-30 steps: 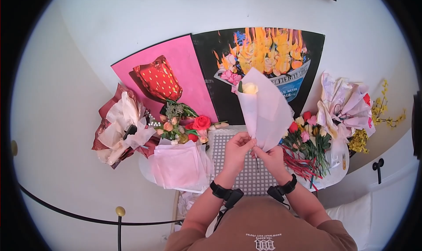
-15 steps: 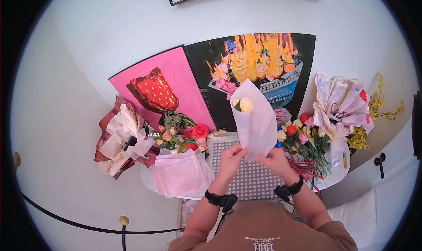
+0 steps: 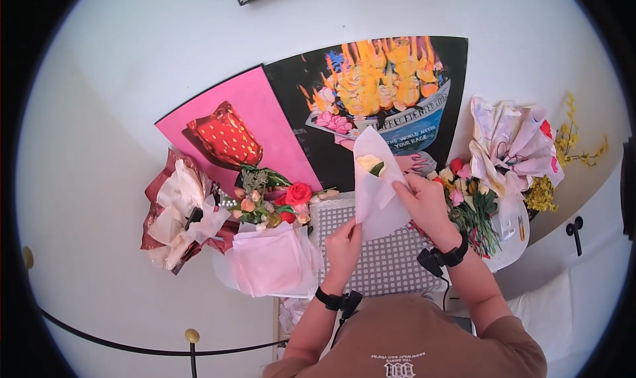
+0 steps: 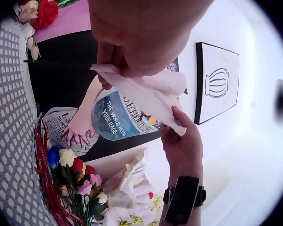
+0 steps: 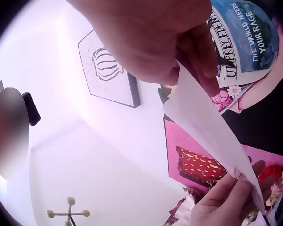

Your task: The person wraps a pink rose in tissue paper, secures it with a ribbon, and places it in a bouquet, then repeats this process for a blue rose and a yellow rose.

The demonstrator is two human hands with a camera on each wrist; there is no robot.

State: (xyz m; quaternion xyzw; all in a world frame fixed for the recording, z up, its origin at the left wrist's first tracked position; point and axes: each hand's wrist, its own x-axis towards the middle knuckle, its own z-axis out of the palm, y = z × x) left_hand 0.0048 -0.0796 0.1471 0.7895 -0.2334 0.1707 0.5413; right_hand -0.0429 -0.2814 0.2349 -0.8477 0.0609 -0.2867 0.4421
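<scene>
A cream-white rose (image 3: 368,164) with a green leaf stands upright inside a cone of pale pink wrapping paper (image 3: 381,209). My left hand (image 3: 344,249) pinches the bottom of the cone between thumb and fingers. Below that grip a thin dark stem (image 4: 56,63) sticks out in the left wrist view. My right hand (image 3: 427,202) holds the right edge of the paper higher up, thumb on the near side. The right wrist view shows the sheet (image 5: 207,117) stretched between both hands, with the flower mostly hidden behind it.
Pale pink paper sheets (image 3: 271,259) lie stacked at the left, below red and peach flowers (image 3: 295,196). Wrapped bouquets stand at both ends. Loose flowers (image 3: 477,209) lie on the right. Two paintings (image 3: 391,100) lean against the wall behind the checkered cloth (image 3: 391,272).
My right hand has moved from the cone's base up to the paper's right edge, folding it inward across the front. My left hand stays at the base. The head view has shifted slightly.
</scene>
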